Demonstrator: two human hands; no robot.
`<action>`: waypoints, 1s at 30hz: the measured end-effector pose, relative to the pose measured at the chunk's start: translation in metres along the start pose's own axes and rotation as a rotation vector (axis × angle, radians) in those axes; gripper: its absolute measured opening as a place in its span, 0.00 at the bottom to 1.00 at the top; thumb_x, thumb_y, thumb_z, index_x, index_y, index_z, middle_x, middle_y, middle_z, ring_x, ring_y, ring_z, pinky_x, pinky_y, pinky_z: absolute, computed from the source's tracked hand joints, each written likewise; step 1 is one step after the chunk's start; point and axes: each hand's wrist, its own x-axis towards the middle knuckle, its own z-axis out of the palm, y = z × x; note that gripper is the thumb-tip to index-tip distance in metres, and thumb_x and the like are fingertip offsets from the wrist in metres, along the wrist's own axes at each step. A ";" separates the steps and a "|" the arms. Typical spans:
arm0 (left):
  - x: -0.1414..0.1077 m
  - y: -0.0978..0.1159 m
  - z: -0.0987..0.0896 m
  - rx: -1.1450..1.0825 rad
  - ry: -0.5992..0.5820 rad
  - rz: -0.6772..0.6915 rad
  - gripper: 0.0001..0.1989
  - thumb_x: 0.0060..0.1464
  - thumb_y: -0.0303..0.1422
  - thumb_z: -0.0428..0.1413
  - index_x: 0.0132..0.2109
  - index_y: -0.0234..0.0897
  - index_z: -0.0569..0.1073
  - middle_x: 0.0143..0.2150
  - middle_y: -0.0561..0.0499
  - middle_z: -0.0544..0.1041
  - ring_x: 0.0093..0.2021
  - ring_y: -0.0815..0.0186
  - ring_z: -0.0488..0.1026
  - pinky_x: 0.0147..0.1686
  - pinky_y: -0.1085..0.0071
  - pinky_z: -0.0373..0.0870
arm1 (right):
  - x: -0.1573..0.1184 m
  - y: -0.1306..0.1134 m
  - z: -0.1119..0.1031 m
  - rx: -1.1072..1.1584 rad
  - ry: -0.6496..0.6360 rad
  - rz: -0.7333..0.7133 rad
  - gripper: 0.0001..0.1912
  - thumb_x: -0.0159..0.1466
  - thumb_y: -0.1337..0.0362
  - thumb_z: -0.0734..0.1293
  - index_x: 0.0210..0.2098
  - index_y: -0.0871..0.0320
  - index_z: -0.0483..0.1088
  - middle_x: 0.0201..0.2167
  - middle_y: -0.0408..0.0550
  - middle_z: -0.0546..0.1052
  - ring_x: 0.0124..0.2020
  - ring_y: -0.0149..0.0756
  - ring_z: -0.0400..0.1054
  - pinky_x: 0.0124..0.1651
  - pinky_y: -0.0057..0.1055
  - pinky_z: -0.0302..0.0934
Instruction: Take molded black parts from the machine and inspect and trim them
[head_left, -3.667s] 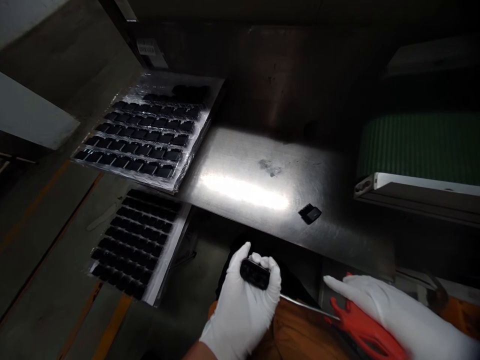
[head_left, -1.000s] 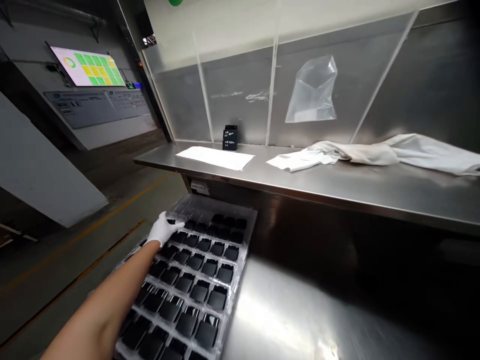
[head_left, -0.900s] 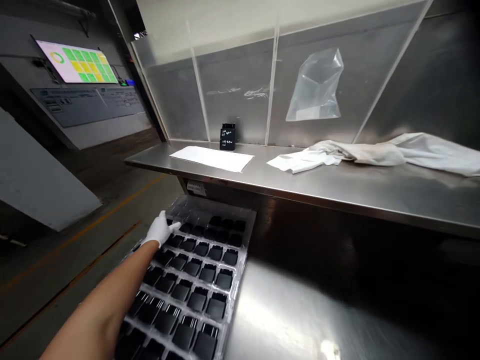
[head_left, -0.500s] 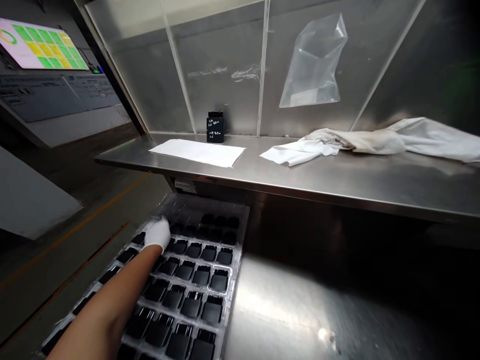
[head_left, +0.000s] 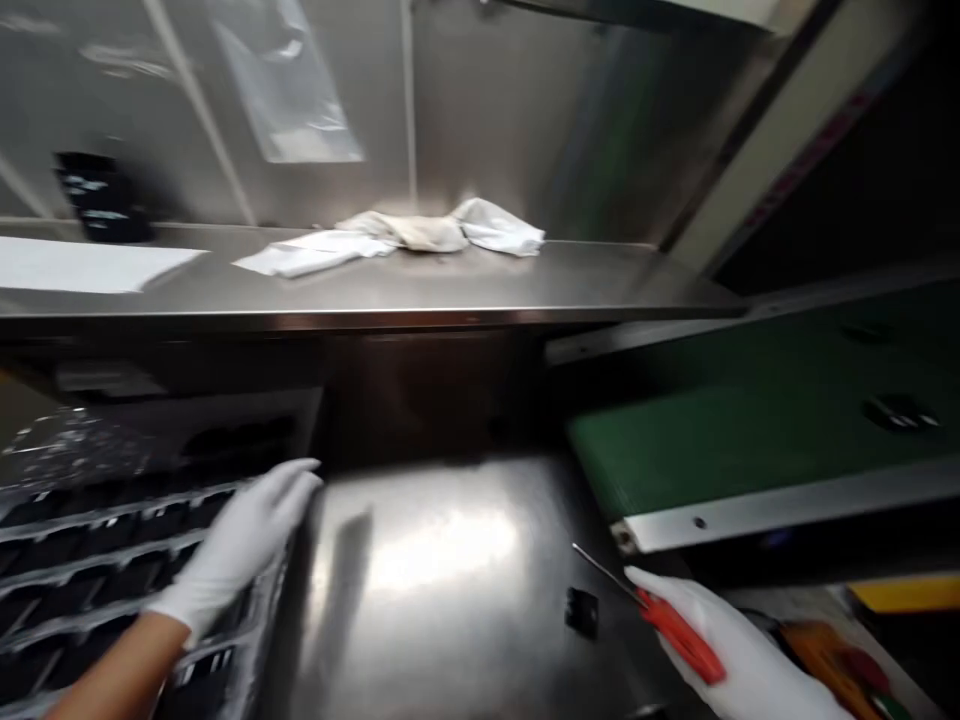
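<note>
My left hand [head_left: 240,535], in a white glove and blurred, sits at the right edge of a clear plastic tray [head_left: 75,520] holding rows of black rectangular parts. Its fingers are extended, with nothing visible in them. My right hand [head_left: 727,645], also gloved, grips a red-handled screwdriver [head_left: 679,635] whose thin steel shaft points up and left. A small black part [head_left: 582,612] lies on the steel table [head_left: 442,600] just left of the shaft tip, not touching it.
A green conveyor belt [head_left: 750,420] with a metal rail runs along the right. Above, a steel shelf [head_left: 450,285] carries white paper [head_left: 82,265], a crumpled white cloth [head_left: 397,235] and a black stack [head_left: 101,195]. Orange and yellow objects lie at the bottom right.
The view has swung right and tilted down. My left hand has moved from over the tray's far rows to its right edge. My right hand has come into view with the screwdriver.
</note>
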 end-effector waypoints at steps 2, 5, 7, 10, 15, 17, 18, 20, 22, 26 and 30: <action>-0.040 0.074 0.074 -0.153 -0.261 0.112 0.25 0.59 0.48 0.48 0.58 0.41 0.71 0.58 0.46 0.75 0.57 0.57 0.72 0.60 0.62 0.65 | -0.010 0.016 -0.008 0.016 -0.002 -0.029 0.32 0.59 0.63 0.62 0.64 0.55 0.62 0.59 0.55 0.72 0.61 0.48 0.65 0.66 0.45 0.59; -0.103 0.167 0.189 -0.295 -0.523 0.079 0.35 0.54 0.45 0.55 0.65 0.35 0.62 0.62 0.37 0.69 0.57 0.54 0.70 0.56 0.62 0.68 | -0.032 0.039 -0.013 0.016 0.036 -0.073 0.34 0.58 0.66 0.61 0.64 0.57 0.61 0.58 0.57 0.72 0.60 0.48 0.66 0.65 0.45 0.60; -0.131 0.205 0.249 -0.199 -0.616 0.133 0.41 0.46 0.38 0.62 0.66 0.33 0.61 0.65 0.35 0.64 0.59 0.49 0.67 0.57 0.60 0.66 | -0.049 0.054 -0.013 0.016 0.041 -0.100 0.34 0.57 0.66 0.61 0.64 0.57 0.62 0.56 0.57 0.74 0.59 0.50 0.67 0.63 0.46 0.61; -0.145 0.231 0.297 0.065 -0.656 0.338 0.36 0.41 0.28 0.60 0.60 0.41 0.67 0.61 0.39 0.67 0.53 0.48 0.67 0.49 0.58 0.69 | -0.066 0.069 -0.014 0.031 0.011 -0.129 0.34 0.56 0.64 0.64 0.63 0.56 0.64 0.51 0.57 0.76 0.54 0.52 0.70 0.61 0.46 0.62; -0.137 0.243 0.312 0.208 -0.663 0.430 0.19 0.41 0.32 0.60 0.45 0.40 0.74 0.45 0.41 0.71 0.47 0.48 0.66 0.44 0.57 0.68 | -0.075 0.075 -0.017 0.016 -0.118 -0.196 0.34 0.50 0.62 0.67 0.57 0.60 0.68 0.44 0.57 0.78 0.45 0.52 0.71 0.52 0.44 0.64; -0.140 0.247 0.315 0.244 -0.629 0.381 0.17 0.40 0.33 0.61 0.41 0.36 0.74 0.43 0.39 0.71 0.46 0.47 0.67 0.43 0.56 0.68 | -0.076 0.076 -0.016 0.007 -0.147 -0.233 0.27 0.53 0.62 0.66 0.52 0.59 0.71 0.41 0.55 0.79 0.43 0.49 0.72 0.51 0.41 0.63; -0.143 0.249 0.317 0.256 -0.605 0.348 0.16 0.41 0.33 0.60 0.40 0.35 0.73 0.43 0.37 0.70 0.45 0.48 0.67 0.42 0.56 0.67 | -0.077 0.077 -0.015 0.002 -0.160 -0.247 0.24 0.54 0.62 0.65 0.51 0.59 0.71 0.40 0.54 0.79 0.42 0.48 0.72 0.50 0.40 0.62; -0.152 0.251 0.320 0.259 -0.559 0.273 0.15 0.44 0.31 0.57 0.42 0.33 0.71 0.44 0.37 0.70 0.42 0.52 0.69 0.40 0.59 0.67 | -0.080 0.081 -0.012 -0.007 -0.194 -0.264 0.22 0.55 0.62 0.65 0.49 0.59 0.72 0.40 0.54 0.79 0.42 0.47 0.72 0.50 0.38 0.61; -0.161 0.252 0.319 0.242 -0.533 0.199 0.14 0.47 0.30 0.55 0.44 0.34 0.70 0.41 0.40 0.72 0.37 0.57 0.70 0.38 0.61 0.67 | -0.082 0.088 -0.009 -0.019 -0.225 -0.275 0.23 0.53 0.62 0.66 0.49 0.59 0.72 0.41 0.54 0.79 0.43 0.48 0.72 0.49 0.38 0.61; -0.188 0.247 0.306 0.187 -0.546 0.107 0.12 0.46 0.31 0.57 0.41 0.39 0.70 0.36 0.46 0.75 0.34 0.60 0.72 0.35 0.65 0.66 | -0.084 0.101 -0.008 -0.041 -0.260 -0.271 0.24 0.50 0.64 0.67 0.48 0.57 0.72 0.43 0.53 0.79 0.46 0.49 0.72 0.49 0.36 0.60; -0.239 0.229 0.293 0.102 -0.627 0.000 0.16 0.43 0.36 0.60 0.42 0.41 0.74 0.39 0.47 0.78 0.39 0.57 0.74 0.39 0.65 0.69 | -0.086 0.110 -0.010 -0.033 -0.373 -0.258 0.20 0.51 0.66 0.65 0.44 0.54 0.72 0.41 0.52 0.79 0.46 0.50 0.72 0.46 0.36 0.60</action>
